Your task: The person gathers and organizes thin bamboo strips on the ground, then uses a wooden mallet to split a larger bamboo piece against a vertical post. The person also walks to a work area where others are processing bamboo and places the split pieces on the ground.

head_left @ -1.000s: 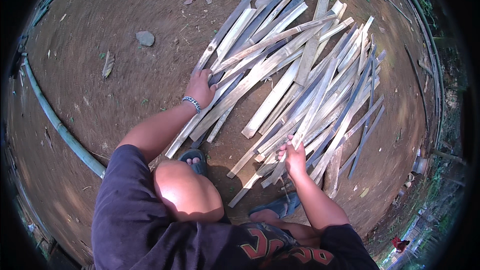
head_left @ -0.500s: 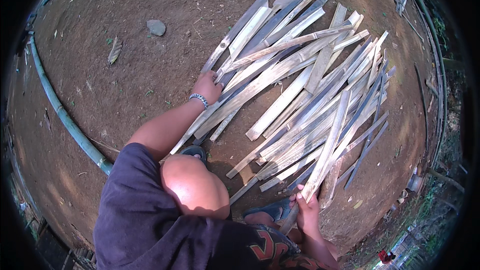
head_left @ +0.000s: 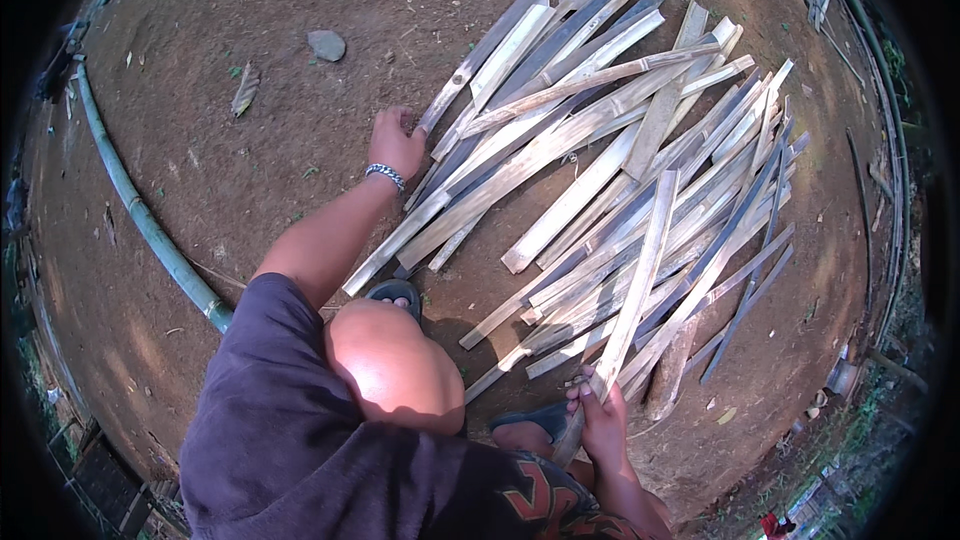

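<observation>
A big loose pile of split bamboo slats lies on the bare dirt in front of me. My left hand, with a metal bracelet on the wrist, rests flat at the pile's left edge, touching the ends of the slats there. My right hand, low near my feet, grips the near end of one long pale bamboo slat that lies over the pile. It also seems to hold a dark curved handle, but what that is stays unclear. My bent knee is between my arms.
A long green bamboo pole lies curved across the ground at the left. A grey stone and dry leaves sit on the dirt at the upper left. My sandalled feet stand by the pile's near edge. Debris lines the right rim.
My right hand has pulled back toward my feet and now holds one long slat by its end. My left hand has stayed at the pile's left edge.
</observation>
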Action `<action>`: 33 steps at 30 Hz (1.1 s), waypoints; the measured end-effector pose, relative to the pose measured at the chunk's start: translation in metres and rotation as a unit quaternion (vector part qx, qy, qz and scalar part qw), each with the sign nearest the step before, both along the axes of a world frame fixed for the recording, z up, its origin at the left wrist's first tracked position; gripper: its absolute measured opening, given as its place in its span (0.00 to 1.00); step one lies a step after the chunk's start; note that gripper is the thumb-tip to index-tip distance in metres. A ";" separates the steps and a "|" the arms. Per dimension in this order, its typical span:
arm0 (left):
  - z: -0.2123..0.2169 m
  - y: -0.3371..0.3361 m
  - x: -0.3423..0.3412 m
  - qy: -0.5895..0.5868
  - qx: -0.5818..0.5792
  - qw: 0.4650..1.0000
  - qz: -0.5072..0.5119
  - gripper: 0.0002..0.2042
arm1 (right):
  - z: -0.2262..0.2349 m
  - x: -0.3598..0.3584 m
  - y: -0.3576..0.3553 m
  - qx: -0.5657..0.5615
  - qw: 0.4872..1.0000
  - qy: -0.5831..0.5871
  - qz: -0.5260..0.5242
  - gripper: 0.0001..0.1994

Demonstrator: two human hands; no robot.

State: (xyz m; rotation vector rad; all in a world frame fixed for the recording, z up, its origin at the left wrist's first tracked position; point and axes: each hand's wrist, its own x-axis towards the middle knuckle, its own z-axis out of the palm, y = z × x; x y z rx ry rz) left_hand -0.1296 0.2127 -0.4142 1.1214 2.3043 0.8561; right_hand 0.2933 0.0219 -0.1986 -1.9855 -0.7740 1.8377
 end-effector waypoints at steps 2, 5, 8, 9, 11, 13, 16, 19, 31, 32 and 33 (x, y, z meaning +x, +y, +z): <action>0.012 0.017 -0.004 0.001 -0.070 0.993 -0.091 0.20 | 0.000 0.001 -0.003 0.004 1.000 0.005 0.003 0.19; 0.020 0.027 -0.003 0.057 -0.137 0.975 -0.165 0.19 | 0.001 0.000 -0.003 0.002 1.000 0.009 0.000 0.19; 0.012 0.032 -0.002 0.034 -0.149 0.973 -0.174 0.18 | 0.002 0.000 -0.003 0.006 1.000 0.007 -0.009 0.20; 0.010 0.030 -0.001 -0.007 -0.127 0.977 -0.172 0.17 | 0.002 0.001 -0.004 0.009 1.000 0.006 -0.012 0.20; 0.003 0.025 -0.007 -0.156 -0.103 0.970 -0.154 0.16 | -0.002 0.006 -0.007 0.012 1.000 0.006 -0.012 0.20; -0.011 0.024 -0.011 -0.367 -0.094 0.917 -0.121 0.16 | -0.005 0.009 -0.008 0.010 1.000 0.006 -0.012 0.21; -0.015 0.022 -0.011 -0.425 -0.099 0.895 -0.088 0.13 | -0.007 0.010 -0.008 0.002 1.000 0.006 -0.014 0.21; 0.004 0.025 -0.004 -0.409 -0.121 0.904 -0.035 0.11 | -0.010 0.011 -0.010 0.003 1.000 -0.001 -0.010 0.21; 0.082 0.019 0.099 -0.525 -0.011 0.787 -0.325 0.16 | -0.023 0.014 -0.008 0.136 0.988 -0.063 -0.029 0.20; 0.086 0.005 0.121 -0.511 -0.009 0.770 -0.383 0.15 | -0.017 0.009 -0.001 0.144 0.987 -0.037 -0.060 0.20; 0.109 0.000 0.139 -0.449 -0.100 0.763 -0.454 0.18 | -0.014 0.007 0.001 0.151 0.984 -0.014 -0.097 0.20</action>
